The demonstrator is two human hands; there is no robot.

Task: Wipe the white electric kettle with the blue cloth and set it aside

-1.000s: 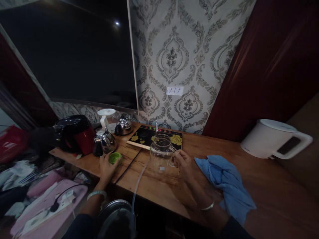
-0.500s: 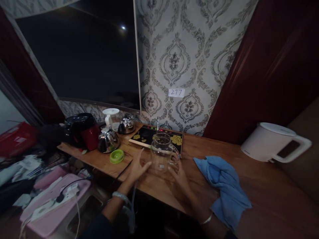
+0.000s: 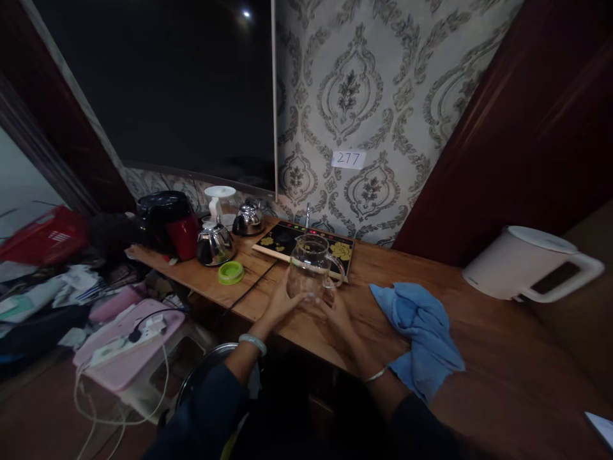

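A clear glass pot (image 3: 309,267) with a glass handle on its right side stands upright at the wooden table's front, in front of the black induction cooktop (image 3: 278,241). My left hand (image 3: 283,301) is against the pot's lower left side, fingers curved around it. From the right, my right hand (image 3: 336,314) closes on its lower right side, below the handle. The thumbs almost meet in front of the pot. I see nothing inside the glass. A green round lid or dish (image 3: 230,273) lies to the left of my left hand.
Two shiny metal kettles (image 3: 215,245), a white-handled jug (image 3: 220,201) and a black-and-red appliance (image 3: 170,223) stand left. A blue cloth (image 3: 421,332) and a white electric kettle (image 3: 527,265) are right. A thin faucet (image 3: 307,214) rises behind the cooktop. A pink stool (image 3: 127,345) holds a power strip.
Both hands have closed in from beside the glass pot onto its lower sides. The camera view has shifted slightly; the pot stays near the same spot on the table.
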